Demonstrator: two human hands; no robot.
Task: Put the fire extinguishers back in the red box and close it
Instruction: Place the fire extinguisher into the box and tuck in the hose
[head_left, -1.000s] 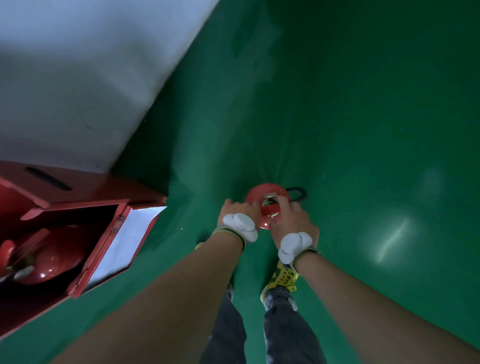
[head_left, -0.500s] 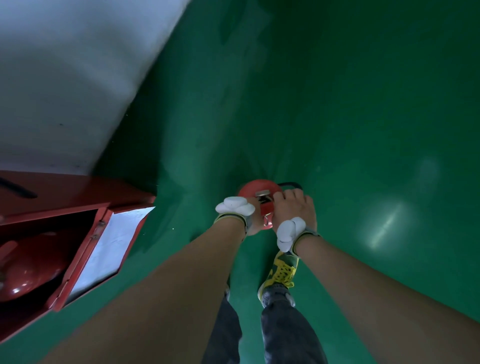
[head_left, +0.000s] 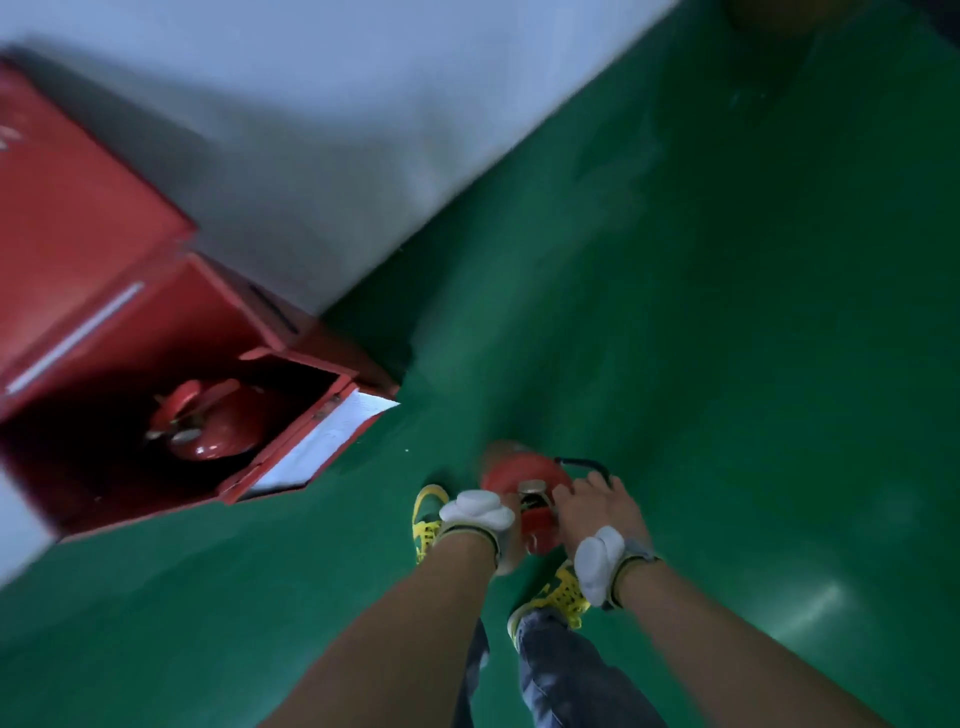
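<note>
A red fire extinguisher (head_left: 519, 470) stands on the green floor in front of my feet, seen from above, its black hose curling off to the right. My left hand (head_left: 506, 530) grips the left side of its valve head and is mostly hidden behind a white wrist pad. My right hand (head_left: 597, 506) is closed over the handle from the right. The red box (head_left: 249, 332) sits open at the left against the wall. A second red extinguisher (head_left: 218, 423) stands inside it. The box lid (head_left: 67, 223) is tipped back.
A grey-white wall (head_left: 363, 130) runs diagonally behind the box. The box's front flap (head_left: 322, 447) with a white inner panel hangs open toward me. My yellow-green shoes (head_left: 428, 514) stand just below the extinguisher. Green floor (head_left: 727, 312) stretches to the right.
The view has swung left, bringing the open red box and the extinguisher inside it fully into sight. Both hands have kept their hold on the extinguisher's head.
</note>
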